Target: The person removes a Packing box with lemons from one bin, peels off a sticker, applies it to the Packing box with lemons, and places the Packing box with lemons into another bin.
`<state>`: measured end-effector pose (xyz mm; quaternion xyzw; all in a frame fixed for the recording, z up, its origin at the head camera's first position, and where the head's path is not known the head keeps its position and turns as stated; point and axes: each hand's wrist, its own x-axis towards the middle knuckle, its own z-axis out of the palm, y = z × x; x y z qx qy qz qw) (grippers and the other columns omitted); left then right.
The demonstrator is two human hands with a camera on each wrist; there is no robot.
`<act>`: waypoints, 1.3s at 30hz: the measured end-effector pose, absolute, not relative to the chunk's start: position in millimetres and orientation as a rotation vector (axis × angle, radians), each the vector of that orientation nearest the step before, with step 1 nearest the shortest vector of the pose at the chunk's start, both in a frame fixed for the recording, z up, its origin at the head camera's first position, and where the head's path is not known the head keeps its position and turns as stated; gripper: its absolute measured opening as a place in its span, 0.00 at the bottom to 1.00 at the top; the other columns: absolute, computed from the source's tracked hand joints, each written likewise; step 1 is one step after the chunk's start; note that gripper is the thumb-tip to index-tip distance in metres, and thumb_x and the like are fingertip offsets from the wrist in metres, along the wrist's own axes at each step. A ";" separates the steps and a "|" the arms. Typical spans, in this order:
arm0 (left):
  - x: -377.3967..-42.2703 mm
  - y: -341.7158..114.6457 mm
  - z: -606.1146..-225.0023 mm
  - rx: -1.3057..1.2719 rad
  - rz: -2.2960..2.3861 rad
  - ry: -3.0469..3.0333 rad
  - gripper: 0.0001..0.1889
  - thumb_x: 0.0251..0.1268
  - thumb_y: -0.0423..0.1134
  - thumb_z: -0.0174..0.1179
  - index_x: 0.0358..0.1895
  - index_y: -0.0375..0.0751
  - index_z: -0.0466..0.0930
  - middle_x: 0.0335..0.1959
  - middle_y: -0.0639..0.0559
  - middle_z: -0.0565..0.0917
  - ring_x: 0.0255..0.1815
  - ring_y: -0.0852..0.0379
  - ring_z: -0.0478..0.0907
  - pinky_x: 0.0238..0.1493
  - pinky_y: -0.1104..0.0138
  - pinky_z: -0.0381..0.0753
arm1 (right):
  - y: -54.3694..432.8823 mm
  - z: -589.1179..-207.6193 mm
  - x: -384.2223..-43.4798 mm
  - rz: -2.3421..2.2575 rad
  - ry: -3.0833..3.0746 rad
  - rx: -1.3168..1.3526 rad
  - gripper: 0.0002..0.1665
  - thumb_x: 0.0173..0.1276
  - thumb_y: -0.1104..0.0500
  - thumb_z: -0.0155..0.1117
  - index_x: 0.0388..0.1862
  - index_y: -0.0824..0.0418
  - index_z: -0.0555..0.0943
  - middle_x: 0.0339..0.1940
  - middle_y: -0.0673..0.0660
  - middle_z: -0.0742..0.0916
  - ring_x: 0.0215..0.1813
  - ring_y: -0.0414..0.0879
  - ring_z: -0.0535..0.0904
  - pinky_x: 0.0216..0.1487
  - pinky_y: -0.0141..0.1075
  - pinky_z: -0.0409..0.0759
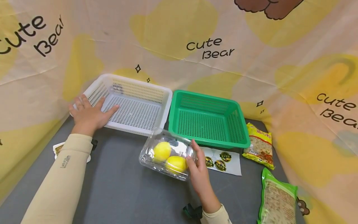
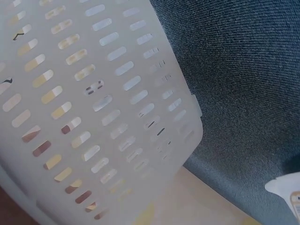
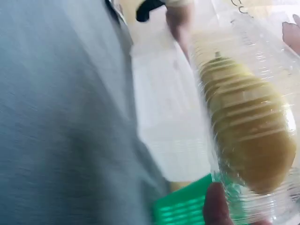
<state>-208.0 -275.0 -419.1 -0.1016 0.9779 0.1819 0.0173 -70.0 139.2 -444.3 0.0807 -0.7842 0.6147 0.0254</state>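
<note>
My right hand (image 1: pixel 200 172) grips the right end of a clear plastic clamshell box (image 1: pixel 151 155), with the thumb on its near side. Inside the box lie two yellow lemons (image 1: pixel 162 151); in the right wrist view the yellow fruit (image 3: pixel 248 126) shows through the ribbed plastic wall. The box is tilted and overlaps the front corner of the white basket (image 1: pixel 134 129) in the head view. My left hand (image 1: pixel 90 115) rests on that basket's left front rim, fingers spread and thumb pointing inward. In the left wrist view the slotted basket wall (image 2: pixel 108 117) fills much of the picture.
A green basket (image 1: pixel 208 141) stands right of the white one. Before it lies a sheet of round stickers (image 1: pixel 232 165). A yellow snack bag (image 1: pixel 258 146) and a green-edged bag (image 1: pixel 279 199) lie at the right. A white-edged packet (image 1: pixel 57 150) is partly behind the left sleeve.
</note>
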 end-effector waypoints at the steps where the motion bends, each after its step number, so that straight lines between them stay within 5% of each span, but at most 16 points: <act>1: -207.9 -275.2 -419.6 -0.313 0.567 3.040 0.59 0.65 0.86 0.29 0.87 0.44 0.47 0.77 0.17 0.20 0.77 0.15 0.18 0.68 0.23 0.21 | 139.8 -449.4 -66.8 1.893 -2.435 0.247 0.35 0.84 0.62 0.52 0.86 0.57 0.60 0.85 0.58 0.63 0.86 0.57 0.52 0.77 0.65 0.56; 9: -208.6 -275.6 -421.0 -0.303 0.577 3.045 0.59 0.65 0.86 0.29 0.87 0.43 0.48 0.77 0.16 0.20 0.77 0.15 0.18 0.68 0.22 0.21 | 144.5 -481.0 -57.1 1.853 -2.498 0.261 0.34 0.83 0.62 0.56 0.84 0.61 0.63 0.82 0.58 0.68 0.85 0.59 0.55 0.79 0.67 0.49; 21: -208.7 -275.8 -418.9 -0.306 0.576 3.039 0.59 0.65 0.86 0.28 0.87 0.43 0.47 0.77 0.17 0.19 0.78 0.16 0.18 0.68 0.22 0.21 | 141.6 -495.1 -63.1 1.674 -2.551 0.335 0.38 0.77 0.62 0.62 0.84 0.58 0.66 0.79 0.60 0.70 0.81 0.61 0.62 0.74 0.68 0.59; 30: -209.1 -275.8 -417.8 -0.296 0.561 3.027 0.59 0.66 0.86 0.28 0.87 0.44 0.45 0.76 0.17 0.18 0.77 0.15 0.17 0.67 0.22 0.21 | 145.4 -487.3 -66.0 1.499 -2.792 0.163 0.45 0.64 0.43 0.77 0.80 0.38 0.73 0.77 0.52 0.76 0.78 0.59 0.61 0.73 0.70 0.57; 39: -209.1 -275.7 -417.0 -0.294 0.560 3.028 0.60 0.66 0.86 0.28 0.87 0.42 0.47 0.77 0.17 0.19 0.77 0.15 0.17 0.67 0.22 0.21 | 145.4 -490.3 -66.5 1.497 -2.803 0.139 0.44 0.63 0.43 0.78 0.79 0.38 0.74 0.80 0.56 0.70 0.81 0.63 0.56 0.71 0.74 0.54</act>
